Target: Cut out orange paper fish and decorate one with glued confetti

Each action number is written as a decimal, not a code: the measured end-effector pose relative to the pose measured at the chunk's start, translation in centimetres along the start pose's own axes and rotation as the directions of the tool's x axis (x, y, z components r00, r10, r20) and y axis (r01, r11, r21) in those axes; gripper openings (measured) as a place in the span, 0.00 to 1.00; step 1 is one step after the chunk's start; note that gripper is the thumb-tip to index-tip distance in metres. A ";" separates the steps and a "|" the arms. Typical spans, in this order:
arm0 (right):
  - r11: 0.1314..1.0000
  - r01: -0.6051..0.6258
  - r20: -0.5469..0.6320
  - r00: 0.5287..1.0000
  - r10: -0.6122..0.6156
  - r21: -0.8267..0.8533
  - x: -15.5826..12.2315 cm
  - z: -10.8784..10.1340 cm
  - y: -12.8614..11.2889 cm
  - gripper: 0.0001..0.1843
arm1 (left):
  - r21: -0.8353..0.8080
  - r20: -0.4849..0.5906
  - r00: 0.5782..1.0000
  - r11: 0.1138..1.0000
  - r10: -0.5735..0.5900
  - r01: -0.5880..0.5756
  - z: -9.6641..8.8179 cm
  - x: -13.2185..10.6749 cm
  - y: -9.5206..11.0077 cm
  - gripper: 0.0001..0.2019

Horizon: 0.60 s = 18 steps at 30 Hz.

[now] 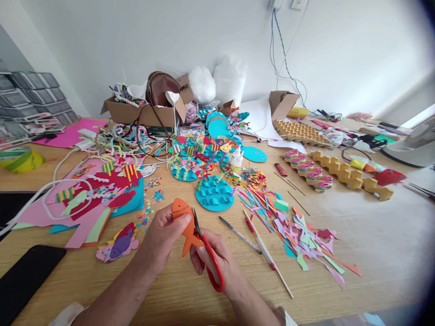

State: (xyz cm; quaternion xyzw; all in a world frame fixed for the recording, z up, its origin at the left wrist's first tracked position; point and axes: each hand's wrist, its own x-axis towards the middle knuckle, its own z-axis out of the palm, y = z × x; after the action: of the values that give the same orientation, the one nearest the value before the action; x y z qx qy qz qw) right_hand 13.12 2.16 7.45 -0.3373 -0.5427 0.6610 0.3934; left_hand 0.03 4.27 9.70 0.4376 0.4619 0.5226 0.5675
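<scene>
Scraps of coloured paper (306,235) are crowding the wooden table (374,253), where a person is trimming an orange paper fish (180,209). Their left hand (159,237) is pinching the fish upright between thumb and fingers. Their right hand (224,267) is gripping red-handled scissors (211,258), blades barely parted at the fish's right edge. Following that outline is, I'd judge, calling for slowly turning the fish into the blades.

Craft room: wooden tabletop (374,244) strewn with coloured paper scraps (306,235), teal paper discs (215,194), cardboard boxes (142,113), glue bottle (236,157), paintbrushes (265,249); drawer units (30,97) at left edge.
</scene>
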 end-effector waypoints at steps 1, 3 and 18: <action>1.000 0.000 0.002 1.000 0.000 -0.006 0.0 0.0 0.0 0.26 | -0.005 0.003 1.000 1.000 0.000 0.000 0.0 0.0 0.0 0.08; 1.000 0.003 0.003 1.000 -0.003 -0.012 -0.1 -0.1 -0.1 0.25 | -0.008 0.014 1.000 1.000 -0.003 0.003 0.0 -0.1 0.0 0.08; 0.998 -0.010 -0.031 0.999 0.008 -0.065 -0.3 -0.1 0.2 0.23 | 0.030 0.043 0.999 0.999 -0.015 0.013 -0.3 0.0 -0.3 0.09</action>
State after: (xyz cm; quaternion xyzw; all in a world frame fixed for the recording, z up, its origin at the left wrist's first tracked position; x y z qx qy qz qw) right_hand 13.34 1.94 7.21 -0.3625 -0.5565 0.6394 0.3874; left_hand -0.25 4.28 9.37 0.4539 0.4603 0.5022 0.5744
